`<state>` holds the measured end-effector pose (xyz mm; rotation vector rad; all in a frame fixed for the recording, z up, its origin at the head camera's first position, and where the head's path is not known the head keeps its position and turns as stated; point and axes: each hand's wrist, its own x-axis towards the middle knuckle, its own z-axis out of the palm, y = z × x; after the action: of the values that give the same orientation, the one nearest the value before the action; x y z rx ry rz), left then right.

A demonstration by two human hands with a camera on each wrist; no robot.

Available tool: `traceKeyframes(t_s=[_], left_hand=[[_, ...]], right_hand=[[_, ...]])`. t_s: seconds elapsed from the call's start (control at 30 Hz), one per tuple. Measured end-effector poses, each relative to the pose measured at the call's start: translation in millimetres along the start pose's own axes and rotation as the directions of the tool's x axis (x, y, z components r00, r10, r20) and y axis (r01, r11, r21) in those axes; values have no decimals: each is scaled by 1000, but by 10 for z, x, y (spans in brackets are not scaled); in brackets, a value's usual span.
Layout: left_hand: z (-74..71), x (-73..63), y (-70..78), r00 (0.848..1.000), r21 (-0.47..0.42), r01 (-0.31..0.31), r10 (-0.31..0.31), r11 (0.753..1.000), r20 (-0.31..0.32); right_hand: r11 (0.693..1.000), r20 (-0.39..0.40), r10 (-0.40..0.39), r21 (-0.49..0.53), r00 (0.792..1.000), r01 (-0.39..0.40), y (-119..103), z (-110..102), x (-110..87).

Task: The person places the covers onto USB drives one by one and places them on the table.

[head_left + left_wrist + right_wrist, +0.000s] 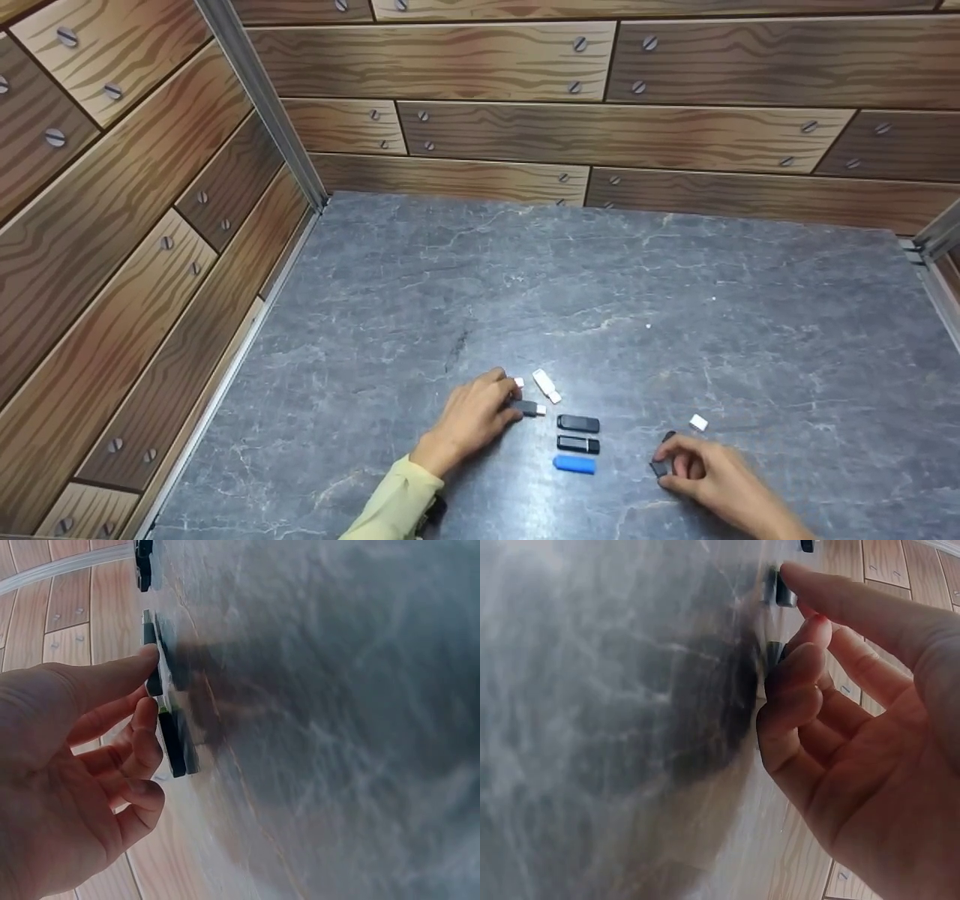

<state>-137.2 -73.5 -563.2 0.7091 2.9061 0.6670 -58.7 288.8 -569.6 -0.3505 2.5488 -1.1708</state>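
My left hand (476,412) pinches a black USB flash drive (529,408) low over the table, its bare metal plug pointing right. In the left wrist view the thumb lies along that drive, and a second dark flash drive (171,742) lies below the fingertips. My right hand (712,469) holds a small black cap (659,468) between thumb and forefinger at the tabletop. Another dark cap (669,436) lies just beyond its curled fingers; part of it is hidden. In the right wrist view the thumb tip overlaps the held cap (785,591).
Between the hands, two black flash drives (578,424) and a blue one (574,464) lie in a column. A white flash drive (546,385) lies above them. Past the right hand sits a white cap (698,422). Wood-patterned walls (480,60) border the grey marbled table (420,262).
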Motion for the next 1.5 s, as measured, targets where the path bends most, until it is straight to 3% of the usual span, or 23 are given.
traceKeyframes(t_s=[0.3, 0.53, 0.63, 0.77, 0.83, 1.0, 1.1, 1.27, 1.5], left_hand=[[-42, -3, 14, 999, -35, 13, -15, 999, -43], [-64, 16, 52, 995, -202, 56, -72, 978, -71], [-62, 30, 50, 993, -363, 71, -101, 929, -64], [-45, 42, 38, 989, -568, 93, -144, 818, -46], [-32, 43, 39, 986, -629, 104, -165, 770, -39], [1, 41, 60, 981, -710, 125, -192, 693, -15], [24, 39, 80, 983, -746, 134, -185, 652, 14], [58, 31, 133, 988, -793, 134, -146, 594, 57], [124, 36, 209, 993, -806, 117, -95, 581, 76]], right_hand=[[999, 33, 32, -18, 999, -31, -12, 0, -1], [998, 8, 53, -28, 999, -53, -26, 25, -4], [997, -34, 62, -39, 998, -63, -60, 40, 0], [995, -109, 90, -36, 990, -95, -132, 52, 16], [996, -165, 76, -38, 983, -84, -158, 71, 31], [995, -239, 79, -40, 968, -91, -221, 113, 82], [994, -220, 111, 22, 969, -109, -270, 129, 123], [990, -217, 85, 130, 973, -57, -336, 202, 202], [981, -244, 79, 193, 967, -31, -415, 303, 321]])
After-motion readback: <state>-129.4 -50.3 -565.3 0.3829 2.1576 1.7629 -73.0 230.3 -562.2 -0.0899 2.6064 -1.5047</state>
